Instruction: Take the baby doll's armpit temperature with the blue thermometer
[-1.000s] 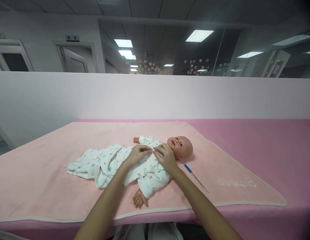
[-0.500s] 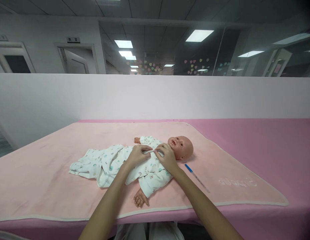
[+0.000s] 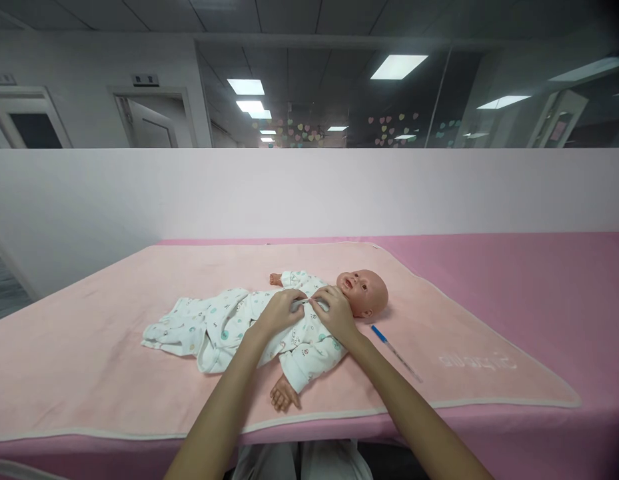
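A baby doll [image 3: 363, 292] lies on its back on a pale pink blanket [image 3: 139, 280], head to the right, dressed in a white printed romper [image 3: 224, 323]. My left hand [image 3: 280, 312] and my right hand [image 3: 336, 313] meet on the doll's chest just below its chin. Both pinch the romper's front edges near the collar. The doll's near arm sticks out toward me with its bare hand [image 3: 284, 397] showing.
A blue-capped thin pen-like stick [image 3: 395, 352] lies on the blanket right of the doll. The blanket covers a pink table [image 3: 539, 280]. A white partition wall [image 3: 309, 193] runs behind the table, with glass panels above it.
My hands stay at the doll's collar, their fingers drawing slightly closer together. The view has shifted a little.
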`<state>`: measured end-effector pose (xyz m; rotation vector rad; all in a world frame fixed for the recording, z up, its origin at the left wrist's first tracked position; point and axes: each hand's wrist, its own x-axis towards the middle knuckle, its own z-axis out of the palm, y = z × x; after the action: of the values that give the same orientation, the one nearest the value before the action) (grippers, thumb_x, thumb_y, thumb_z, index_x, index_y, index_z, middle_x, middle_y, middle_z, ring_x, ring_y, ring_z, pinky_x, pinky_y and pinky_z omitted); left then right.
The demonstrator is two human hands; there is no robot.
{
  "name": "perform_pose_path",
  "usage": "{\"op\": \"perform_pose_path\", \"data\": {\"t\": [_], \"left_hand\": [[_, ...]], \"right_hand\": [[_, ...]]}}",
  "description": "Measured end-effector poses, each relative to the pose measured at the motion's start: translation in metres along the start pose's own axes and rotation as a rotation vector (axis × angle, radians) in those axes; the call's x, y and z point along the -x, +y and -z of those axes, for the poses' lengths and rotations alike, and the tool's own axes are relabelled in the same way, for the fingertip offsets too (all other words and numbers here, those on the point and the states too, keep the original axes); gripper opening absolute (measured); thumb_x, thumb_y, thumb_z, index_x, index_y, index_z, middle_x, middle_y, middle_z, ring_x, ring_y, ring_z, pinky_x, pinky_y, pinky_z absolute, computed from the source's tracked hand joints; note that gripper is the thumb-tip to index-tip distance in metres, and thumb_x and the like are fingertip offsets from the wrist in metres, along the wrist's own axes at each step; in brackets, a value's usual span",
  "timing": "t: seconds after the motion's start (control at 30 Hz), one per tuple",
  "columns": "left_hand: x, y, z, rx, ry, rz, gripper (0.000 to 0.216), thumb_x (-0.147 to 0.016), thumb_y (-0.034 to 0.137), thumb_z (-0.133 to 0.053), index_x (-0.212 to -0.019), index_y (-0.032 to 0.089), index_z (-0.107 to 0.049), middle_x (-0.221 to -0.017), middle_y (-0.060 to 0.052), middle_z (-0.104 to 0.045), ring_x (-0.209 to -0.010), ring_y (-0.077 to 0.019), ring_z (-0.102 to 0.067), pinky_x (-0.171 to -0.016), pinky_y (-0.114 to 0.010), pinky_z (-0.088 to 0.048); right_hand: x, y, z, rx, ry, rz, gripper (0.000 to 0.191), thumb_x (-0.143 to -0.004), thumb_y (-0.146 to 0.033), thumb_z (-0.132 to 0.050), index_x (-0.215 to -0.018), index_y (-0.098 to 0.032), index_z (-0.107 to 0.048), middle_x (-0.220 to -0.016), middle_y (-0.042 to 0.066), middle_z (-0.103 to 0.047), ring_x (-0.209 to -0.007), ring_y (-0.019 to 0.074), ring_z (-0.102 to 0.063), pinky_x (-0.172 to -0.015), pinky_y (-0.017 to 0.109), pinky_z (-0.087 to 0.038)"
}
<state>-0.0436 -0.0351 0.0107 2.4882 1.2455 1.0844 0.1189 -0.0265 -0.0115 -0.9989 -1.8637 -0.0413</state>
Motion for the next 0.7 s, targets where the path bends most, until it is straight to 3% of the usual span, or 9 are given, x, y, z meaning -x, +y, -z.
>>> {"op": "perform_pose_path", "data": {"t": [0.13,0.43,0.7], "left_hand": [[0.0016,0.0019,-0.0037,-0.047,0.038,-0.022,0.023,-0.072,0.013,-0.042,-0.088,0.018,-0.057,-0.087,-0.005,-0.062,-0.082,-0.018,-0.057,-0.071,-0.027,-0.043],[0.0009,0.0029,-0.0019,0.138,0.027,0.071,0.034,-0.07,0.012,-0.044,-0.103,0.021,-0.047,-0.078,0.001,-0.061,-0.074,-0.0147,-0.056,-0.069,-0.025,-0.042],[0.0025,0.0013,-0.0019,0.24,0.042,0.086,0.04,-0.069,0.013,-0.046,-0.108,0.021,-0.043,-0.083,0.0,-0.06,-0.077,-0.0136,-0.057,-0.072,-0.025,-0.043]], "right_hand": [[-0.0004,-0.0014,0.0016,-0.003,-0.007,0.001,0.009,-0.078,-0.021,-0.053,-0.071,-0.021,-0.059,-0.076,0.002,-0.058,-0.077,0.0162,-0.051,-0.071,0.029,-0.04],[-0.0004,-0.0007,0.0011,-0.016,-0.012,-0.006,0.009,-0.078,-0.022,-0.053,-0.071,-0.021,-0.058,-0.075,0.002,-0.059,-0.076,0.0164,-0.051,-0.071,0.029,-0.04],[0.0,0.0001,0.0001,-0.029,-0.024,0.007,0.01,-0.078,-0.027,-0.055,-0.071,-0.02,-0.057,-0.074,0.002,-0.06,-0.075,0.0162,-0.052,-0.07,0.028,-0.039]]}}
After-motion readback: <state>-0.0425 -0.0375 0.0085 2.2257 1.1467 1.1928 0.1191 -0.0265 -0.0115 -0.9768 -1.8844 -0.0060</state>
